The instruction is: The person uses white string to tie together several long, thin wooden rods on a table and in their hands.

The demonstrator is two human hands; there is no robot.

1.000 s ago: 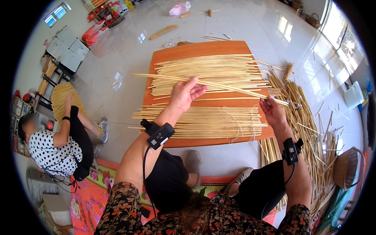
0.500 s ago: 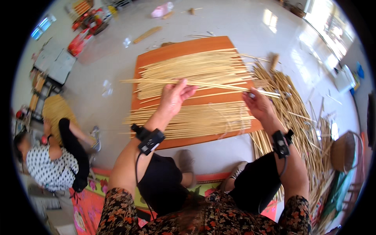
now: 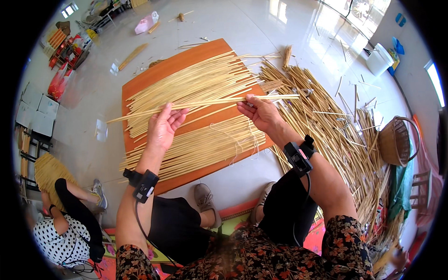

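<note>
A few thin, pale straw-coloured stalks (image 3: 210,102) stretch between my two hands, just above the table. Near their left part, my left hand (image 3: 162,127) pinches them between thumb and fingers, palm turned upward. My right hand (image 3: 262,114) grips them further along, and their ends stick out past it to the right. Beneath lies an orange-brown wooden table (image 3: 215,47) with two rows of similar stalks: a far row (image 3: 186,79) and a near row (image 3: 196,148). Loose white thread (image 3: 255,142) trails over the right end of the near row. How many stalks I hold cannot be made out.
A large heap of brownish stalks (image 3: 326,126) covers the floor to the right, beside a wicker basket (image 3: 394,142) and a white bucket (image 3: 379,60). At the lower left another person (image 3: 63,238) sits by a woven straw-coloured piece (image 3: 51,172). A pink bag (image 3: 146,23) lies beyond the table.
The view has swung to the right, so the table and both hands appear further left. Both hands still hold the stalks, which now slope upward to the right.
</note>
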